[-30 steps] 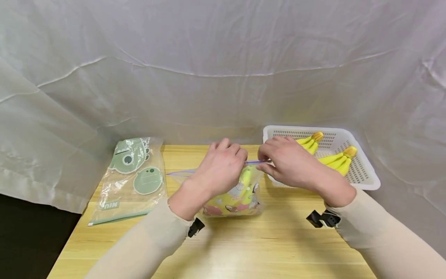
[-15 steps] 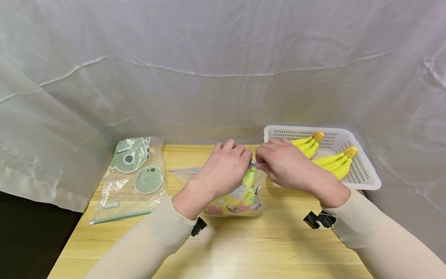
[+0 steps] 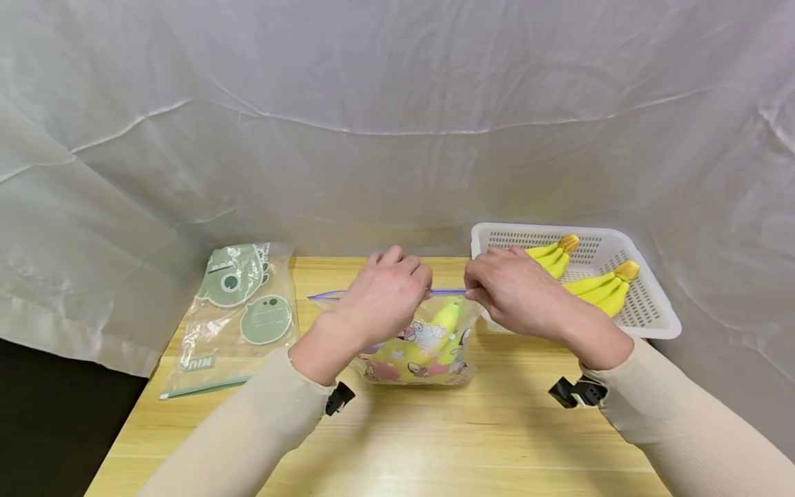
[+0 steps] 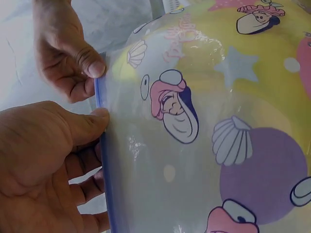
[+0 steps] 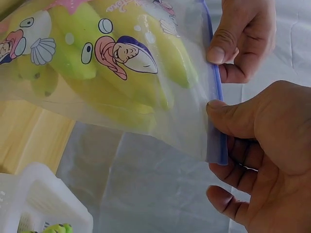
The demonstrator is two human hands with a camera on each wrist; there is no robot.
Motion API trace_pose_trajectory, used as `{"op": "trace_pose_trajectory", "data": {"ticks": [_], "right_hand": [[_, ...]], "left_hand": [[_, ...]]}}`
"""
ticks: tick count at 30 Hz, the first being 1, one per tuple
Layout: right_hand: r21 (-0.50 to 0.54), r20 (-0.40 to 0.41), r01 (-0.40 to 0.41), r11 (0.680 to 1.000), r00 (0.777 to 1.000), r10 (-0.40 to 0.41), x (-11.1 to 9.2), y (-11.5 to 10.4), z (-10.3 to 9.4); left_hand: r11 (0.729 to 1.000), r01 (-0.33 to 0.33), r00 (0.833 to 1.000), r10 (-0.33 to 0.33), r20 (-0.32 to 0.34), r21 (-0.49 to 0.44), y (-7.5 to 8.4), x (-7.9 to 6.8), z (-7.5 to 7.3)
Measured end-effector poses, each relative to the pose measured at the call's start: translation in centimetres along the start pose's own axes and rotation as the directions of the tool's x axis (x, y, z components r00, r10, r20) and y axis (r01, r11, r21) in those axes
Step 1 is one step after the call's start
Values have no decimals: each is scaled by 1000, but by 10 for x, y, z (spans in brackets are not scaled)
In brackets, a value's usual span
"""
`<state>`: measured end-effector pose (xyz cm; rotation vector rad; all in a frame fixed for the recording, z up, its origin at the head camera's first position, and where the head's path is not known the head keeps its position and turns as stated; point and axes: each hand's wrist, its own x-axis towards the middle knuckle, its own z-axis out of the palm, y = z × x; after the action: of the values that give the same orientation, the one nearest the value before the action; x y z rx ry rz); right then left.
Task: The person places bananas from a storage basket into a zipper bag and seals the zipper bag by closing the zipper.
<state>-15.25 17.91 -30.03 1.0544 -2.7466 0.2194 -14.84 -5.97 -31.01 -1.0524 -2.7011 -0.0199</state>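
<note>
A clear zip bag (image 3: 428, 362) with cartoon prints stands on the table in the head view, yellow bananas (image 5: 131, 92) inside it. Along its top runs a blue-purple zip strip (image 3: 450, 291). My left hand (image 3: 388, 297) pinches this strip left of the right end, with thumb and fingers on either side. At the right end, the strip is pinched by my right hand (image 3: 518, 290). Both thumbs press against the printed face in the wrist views. To the left, the strip's two edges stand apart near the bag's left corner (image 3: 323, 297).
A white perforated basket (image 3: 661, 304) with banana bunches (image 3: 602, 290) stands at the back right, partly behind my right hand. Flat on the left of the wooden table (image 3: 422, 442) lies another zip bag (image 3: 217, 345) with green prints. A pale curtain (image 3: 397, 179) hangs behind.
The hands came close together on the strip, then parted: the left has shifted back left, the right slightly right. More of the strip and the bananas in the bag now shows between them.
</note>
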Motion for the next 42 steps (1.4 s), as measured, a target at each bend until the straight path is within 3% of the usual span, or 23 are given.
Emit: {"op": "trace_pose_trajectory", "data": {"ticks": [12, 24, 42], "right_hand": [[-4, -2, -6, 1000, 1000, 6, 1, -1, 2], [-16, -8, -4, 1000, 1000, 3, -4, 6, 4], [-9, -11, -17, 1000, 1000, 17, -6, 11, 5]], "left_hand": [[1000, -12, 1000, 12, 24, -1, -5, -3, -3], [998, 15, 993, -9, 118, -53, -15, -10, -12], [994, 64, 994, -55, 94, -92, -40, -28, -14]]}}
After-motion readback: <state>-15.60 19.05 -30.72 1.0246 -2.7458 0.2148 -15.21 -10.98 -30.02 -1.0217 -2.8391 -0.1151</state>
